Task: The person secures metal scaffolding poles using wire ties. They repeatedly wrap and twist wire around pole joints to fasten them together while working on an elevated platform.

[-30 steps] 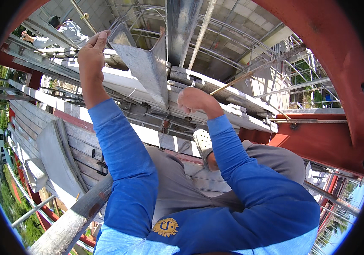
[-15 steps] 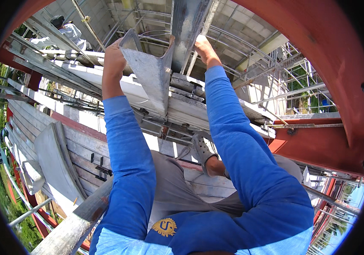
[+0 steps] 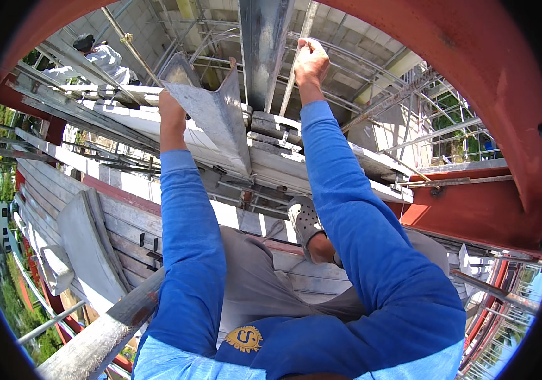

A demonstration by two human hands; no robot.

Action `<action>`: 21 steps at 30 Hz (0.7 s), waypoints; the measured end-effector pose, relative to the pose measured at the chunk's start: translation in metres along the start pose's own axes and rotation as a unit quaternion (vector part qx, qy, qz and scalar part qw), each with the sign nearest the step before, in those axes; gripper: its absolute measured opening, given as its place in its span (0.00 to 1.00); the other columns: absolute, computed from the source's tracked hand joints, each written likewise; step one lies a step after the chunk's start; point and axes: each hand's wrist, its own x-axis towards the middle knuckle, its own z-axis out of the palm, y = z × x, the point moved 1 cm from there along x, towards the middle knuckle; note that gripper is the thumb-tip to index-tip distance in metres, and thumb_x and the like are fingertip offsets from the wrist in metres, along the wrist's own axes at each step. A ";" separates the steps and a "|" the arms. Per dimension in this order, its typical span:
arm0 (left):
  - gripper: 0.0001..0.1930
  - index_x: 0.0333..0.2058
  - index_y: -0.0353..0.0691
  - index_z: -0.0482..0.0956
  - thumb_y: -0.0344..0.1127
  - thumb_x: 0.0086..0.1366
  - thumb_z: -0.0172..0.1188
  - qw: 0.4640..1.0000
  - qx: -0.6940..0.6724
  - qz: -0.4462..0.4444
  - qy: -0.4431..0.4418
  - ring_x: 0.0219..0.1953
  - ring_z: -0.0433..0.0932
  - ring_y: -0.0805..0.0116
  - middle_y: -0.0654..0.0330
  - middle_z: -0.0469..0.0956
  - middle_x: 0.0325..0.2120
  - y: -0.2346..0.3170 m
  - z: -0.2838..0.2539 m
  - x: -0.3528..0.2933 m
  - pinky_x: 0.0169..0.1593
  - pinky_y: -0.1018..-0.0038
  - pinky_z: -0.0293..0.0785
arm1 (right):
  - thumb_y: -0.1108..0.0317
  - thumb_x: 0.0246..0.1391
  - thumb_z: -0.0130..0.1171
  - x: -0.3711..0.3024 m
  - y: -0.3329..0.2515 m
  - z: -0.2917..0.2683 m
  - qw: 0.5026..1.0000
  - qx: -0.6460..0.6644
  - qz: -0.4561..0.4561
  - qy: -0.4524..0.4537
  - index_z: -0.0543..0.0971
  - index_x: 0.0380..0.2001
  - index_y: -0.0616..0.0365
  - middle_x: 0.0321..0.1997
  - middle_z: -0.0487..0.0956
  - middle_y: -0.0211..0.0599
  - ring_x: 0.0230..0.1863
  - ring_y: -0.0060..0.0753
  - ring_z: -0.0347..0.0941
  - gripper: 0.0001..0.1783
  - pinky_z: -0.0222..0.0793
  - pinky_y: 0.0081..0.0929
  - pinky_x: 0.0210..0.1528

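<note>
My left hand is closed at the left edge of a grey angled panel with a pale, dusty surface. The panel's raised sides form a trough-like shape, and its lower corner points down toward the planks. Higher up and to the right, my right hand is closed beside a thin upright pole. Whatever its fingers hold, if anything, is hidden. A dark grey steel beam stands upright between the panel and my right hand.
Planking runs beneath me, with a curved grey sheet at left. A thick pole crosses the lower left. Red steel curves around the right. Scaffold pipes stand behind. Another person works at the far left.
My left hand and the panel have shifted slightly lower and left in the picture. My right hand has risen a little and turned. The beam appears farther left.
</note>
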 end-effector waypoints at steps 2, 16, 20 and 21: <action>0.26 0.63 0.33 0.79 0.42 0.72 0.70 0.998 -0.027 0.039 -0.031 0.39 0.74 0.86 0.75 0.76 0.34 0.025 0.016 -0.002 0.43 0.85 0.70 | 0.63 0.65 0.65 0.017 -0.012 -0.011 0.986 0.047 -0.135 0.088 0.90 0.39 0.52 0.39 0.89 0.45 0.42 0.49 0.86 0.08 0.78 0.40 0.45; 0.08 0.44 0.42 0.81 0.33 0.69 0.59 0.959 0.112 -0.247 0.082 0.18 0.70 0.69 0.59 0.78 0.25 -0.096 -0.031 -0.024 0.19 0.68 0.62 | 0.65 0.63 0.62 -0.128 0.146 -0.031 0.956 -0.040 0.289 -0.014 0.87 0.40 0.54 0.31 0.84 0.37 0.34 0.34 0.80 0.09 0.77 0.38 0.39; 0.17 0.47 0.38 0.85 0.42 0.66 0.65 0.970 0.228 0.045 0.069 0.36 0.84 0.55 0.52 0.86 0.38 -0.165 -0.040 -0.001 0.38 0.60 0.78 | 0.68 0.63 0.56 -0.170 0.140 -0.039 0.964 0.027 0.254 -0.066 0.87 0.47 0.54 0.42 0.85 0.47 0.45 0.48 0.82 0.14 0.77 0.40 0.50; 0.19 0.48 0.37 0.85 0.44 0.66 0.66 0.936 0.313 0.143 0.077 0.42 0.86 0.53 0.51 0.87 0.41 -0.175 -0.037 -0.001 0.44 0.59 0.80 | 0.69 0.63 0.55 -0.175 0.139 -0.043 0.968 0.015 0.241 -0.072 0.87 0.48 0.54 0.45 0.86 0.49 0.47 0.52 0.83 0.15 0.77 0.41 0.52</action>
